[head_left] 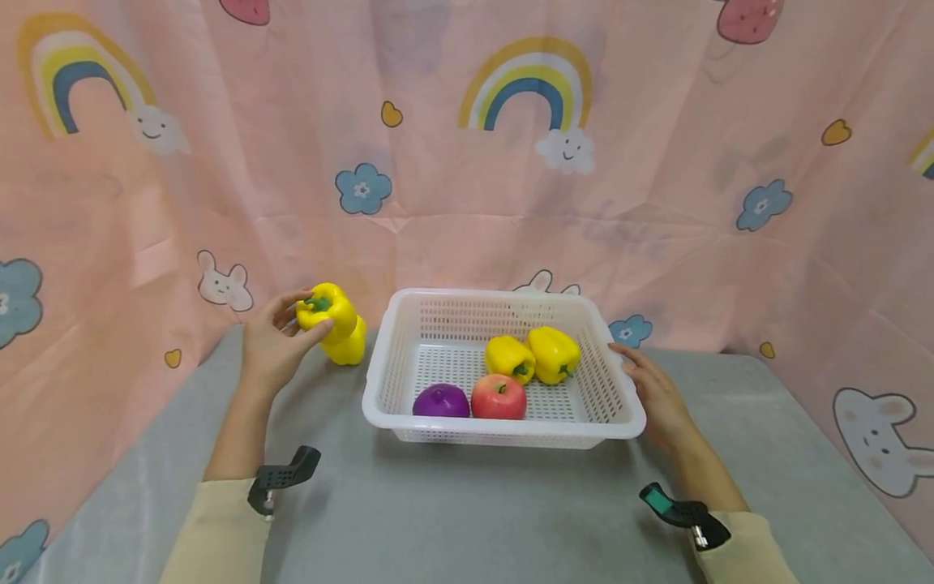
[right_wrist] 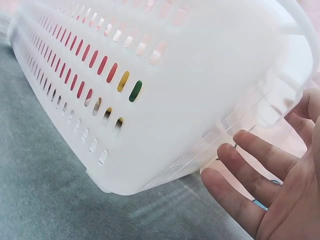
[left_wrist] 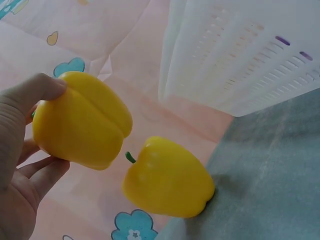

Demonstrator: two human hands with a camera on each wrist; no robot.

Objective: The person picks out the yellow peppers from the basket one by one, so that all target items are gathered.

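My left hand (head_left: pixel 273 341) pinches a yellow bell pepper (head_left: pixel 332 307) between thumb and fingers, left of the white basket (head_left: pixel 511 427). The left wrist view shows this pepper raised, with a second yellow bell pepper (left_wrist: pixel 167 177) lying on the table below it. Inside the basket are two more yellow bell peppers, the left one (head_left: pixel 508 358) beside the right one (head_left: pixel 554 355). A red apple (head_left: pixel 499 397) and a purple round vegetable (head_left: pixel 441 401) sit near its front wall. At the basket's right end, my right hand (head_left: pixel 657 401) rests loosely extended fingers (right_wrist: pixel 237 192) against the rim and side.
A grey cloth-covered table (head_left: pixel 467 511) spreads beneath everything. Behind it hangs a pink curtain (head_left: pixel 452 243) printed with rainbows, flowers and rabbits, close to the basket's back edge. Slots perforate the basket's walls and floor.
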